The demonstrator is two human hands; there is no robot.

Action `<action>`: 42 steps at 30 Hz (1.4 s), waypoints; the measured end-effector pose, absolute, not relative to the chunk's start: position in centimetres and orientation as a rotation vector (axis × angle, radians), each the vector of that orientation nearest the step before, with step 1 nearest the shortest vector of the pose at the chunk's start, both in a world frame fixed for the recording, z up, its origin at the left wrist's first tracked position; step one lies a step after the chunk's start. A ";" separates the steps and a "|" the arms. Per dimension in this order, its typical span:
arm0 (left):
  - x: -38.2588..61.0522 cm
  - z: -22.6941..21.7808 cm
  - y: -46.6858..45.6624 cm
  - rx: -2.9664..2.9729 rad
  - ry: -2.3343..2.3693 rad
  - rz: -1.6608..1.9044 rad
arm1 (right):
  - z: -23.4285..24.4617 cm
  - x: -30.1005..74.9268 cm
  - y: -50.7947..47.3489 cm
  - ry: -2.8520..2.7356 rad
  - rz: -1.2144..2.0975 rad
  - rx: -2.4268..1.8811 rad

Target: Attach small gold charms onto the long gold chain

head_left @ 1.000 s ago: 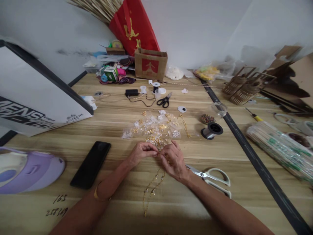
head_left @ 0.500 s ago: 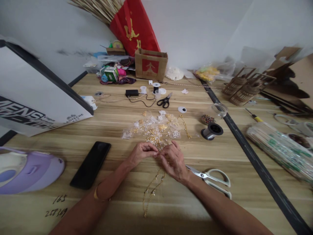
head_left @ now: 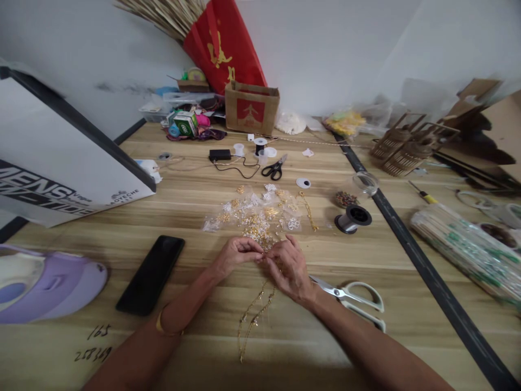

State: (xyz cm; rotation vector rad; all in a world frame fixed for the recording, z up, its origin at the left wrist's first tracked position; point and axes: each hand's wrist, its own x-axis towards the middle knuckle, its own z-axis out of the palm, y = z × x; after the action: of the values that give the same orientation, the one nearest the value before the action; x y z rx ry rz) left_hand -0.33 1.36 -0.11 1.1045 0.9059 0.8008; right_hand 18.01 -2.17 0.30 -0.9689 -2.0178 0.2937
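Observation:
My left hand (head_left: 236,255) and my right hand (head_left: 288,267) meet fingertip to fingertip over the wooden table (head_left: 195,206), both pinched on the top end of a gold bead chain (head_left: 253,320). The chain hangs down between my wrists and trails toward me on the wood. Just beyond my fingers lies a pile of small gold and white jewellery pieces in clear bags (head_left: 256,214).
White-handled scissors (head_left: 358,298) lie by my right wrist. A black phone (head_left: 151,274) lies left, a purple-white case (head_left: 44,282) beyond it. A wire spool (head_left: 352,218), black scissors (head_left: 273,168), a white box (head_left: 52,163) and bundled sticks (head_left: 468,250) sit around.

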 end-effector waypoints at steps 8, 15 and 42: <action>-0.4 -0.1 1.4 1.124 0.909 0.810 | 0.3 18.1 -2.2 -2.021 0.305 -0.981; -0.3 0.0 1.3 1.173 0.928 0.811 | 0.2 18.1 -2.1 -2.019 0.289 -0.982; -0.2 -0.2 1.3 1.205 0.916 0.816 | -0.1 18.0 -2.0 -2.030 0.273 -1.006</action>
State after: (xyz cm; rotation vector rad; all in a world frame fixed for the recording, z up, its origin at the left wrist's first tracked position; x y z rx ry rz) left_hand -0.17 1.28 -0.16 1.2048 0.9165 0.8164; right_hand 17.97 -2.04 -0.09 -1.0063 -2.0299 0.2734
